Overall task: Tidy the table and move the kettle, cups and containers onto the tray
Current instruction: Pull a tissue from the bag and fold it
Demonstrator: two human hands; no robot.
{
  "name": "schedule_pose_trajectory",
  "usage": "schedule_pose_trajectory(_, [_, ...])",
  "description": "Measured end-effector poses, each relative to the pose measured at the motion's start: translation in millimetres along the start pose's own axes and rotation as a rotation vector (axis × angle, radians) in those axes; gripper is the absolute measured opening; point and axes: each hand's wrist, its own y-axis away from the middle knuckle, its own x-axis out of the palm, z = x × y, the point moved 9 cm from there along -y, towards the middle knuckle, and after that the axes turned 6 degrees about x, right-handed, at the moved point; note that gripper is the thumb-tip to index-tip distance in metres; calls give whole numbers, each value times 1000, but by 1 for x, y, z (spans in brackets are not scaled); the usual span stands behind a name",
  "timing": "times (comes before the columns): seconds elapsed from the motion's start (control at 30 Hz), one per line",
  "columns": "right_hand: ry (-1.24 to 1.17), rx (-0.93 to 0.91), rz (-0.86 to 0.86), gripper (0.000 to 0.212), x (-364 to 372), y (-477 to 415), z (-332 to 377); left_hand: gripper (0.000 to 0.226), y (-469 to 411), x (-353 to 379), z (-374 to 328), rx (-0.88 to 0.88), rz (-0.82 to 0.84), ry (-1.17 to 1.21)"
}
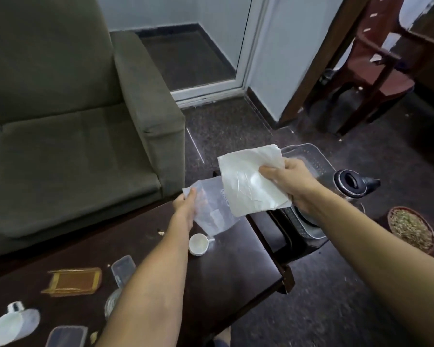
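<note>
Forearms reach up from the bottom edge. Lower left on the dark counter (236,271) lie clear containers (122,270), an amber lid (73,281) and a white jug (13,324) on its side. Mid-frame, a white cup (198,244) is tipped over just below the left hand (184,205), whose fingers pinch a clear plastic bag (216,214). The right hand (290,181) has its fingers clenched on a crumpled white paper sheet (248,181), overlapping the bag. Right of centre, the steel kettle (353,184) stands in the clear tray (308,231).

A lived-in sitting room: a green armchair (73,126) stands just behind the low dark desk (211,271), with speckled flooring (336,309) and a white-framed door (251,46) beyond.
</note>
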Motion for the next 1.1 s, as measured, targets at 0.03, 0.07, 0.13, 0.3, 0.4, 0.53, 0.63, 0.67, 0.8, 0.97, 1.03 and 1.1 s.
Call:
schedule_pose_trajectory(0.03, [-12,6,13,11,3,-5,-9,31,-10,0,12,-32,3,-10])
schedule_pose_trajectory(0.07, [-25,13,21,11,5,-10,-17,37,-20,-1,23,-63,1,-19])
schedule_pose_trajectory(0.13, [-57,28,29,10,8,-18,-32,41,-35,-5,37,-96,-4,-33])
schedule_pose_trajectory(0.3, [-79,41,80,8,19,-29,-56,53,-60,-15,49,-122,-14,-143])
schedule_pose_trajectory(0.4, [-76,57,120,9,34,-26,-59,75,-50,-37,36,-49,-122,-490])
schedule_pose_trajectory(0.53, [-51,56,200,10,64,-12,-35,82,-5,-41,-15,123,-78,-242])
schedule_pose_trajectory(0.63, [-3,9,287,10,94,6,5,101,45,-24,-57,61,300,49])
schedule_pose_trajectory(0.67, [23,-14,317,10,105,14,21,100,62,-27,-76,87,369,74])
schedule_pose_trajectory(0.8, [143,-117,440,7,151,53,84,57,118,-70,-145,221,412,191])
schedule_pose_trajectory(0.97, [204,-218,605,19,201,110,147,44,176,-153,-220,345,270,84])
schedule_pose_trajectory(1.03, [252,-226,704,29,221,138,163,41,201,-190,-246,383,191,91])
schedule_pose_trajectory(1.1, [311,-246,760,35,240,164,176,38,224,-226,-272,446,116,98])
